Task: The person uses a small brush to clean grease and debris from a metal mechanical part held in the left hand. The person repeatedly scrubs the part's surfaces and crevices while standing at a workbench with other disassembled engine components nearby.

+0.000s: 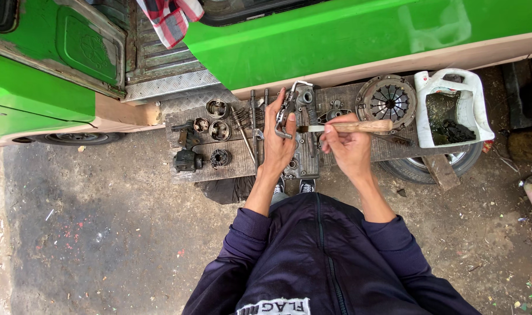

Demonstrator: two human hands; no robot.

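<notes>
- The wooden board [388,149] carries the grimy engine part [305,153] directly beneath both hands.
- The left hand [279,135] is clamped on a small metal bracket [288,111], raised above that part.
- The right hand [343,143] grips a wooden-handled brush [350,126], its bristles touching the bracket.
- The bracket's lower half is hidden behind the fingers.

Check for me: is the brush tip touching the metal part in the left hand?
Touching. The head view shows the brush in the right hand, its bristles meeting the metal part gripped by the left hand.
</notes>
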